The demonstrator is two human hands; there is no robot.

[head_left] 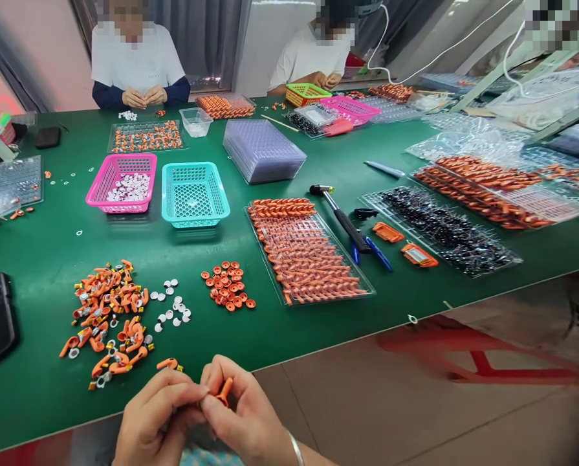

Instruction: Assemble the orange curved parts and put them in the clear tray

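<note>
We see both hands at the bottom edge of the view, brought close together just over the near edge of the green tabletop (41,246). The left hand (156,421) comes in from below with its fingers curled, and its thumb and fingertips meet those of the right hand (243,414). The right hand has a thin bracelet (296,446) on the wrist. Both hands are closed in a pinch on one small orange part (224,390), which sticks up a little between the fingertips; the right thumb and forefinger hold it from the side, and the left fingertips touch its lower end. How the part is shaped inside the fingers we cannot tell.

Just beyond the hands, on the tabletop, lies a loose pile of orange parts (107,317). Near it, to the right, lie some white discs (173,307), and further right a group of orange caps (227,285). A clear tray (308,255) with rows of orange pieces lies to the right of the caps. Farther back stand a pink basket (121,183) and a teal basket (195,194), side by side. At the far edge two other persons sit, each with their hands together.
</note>
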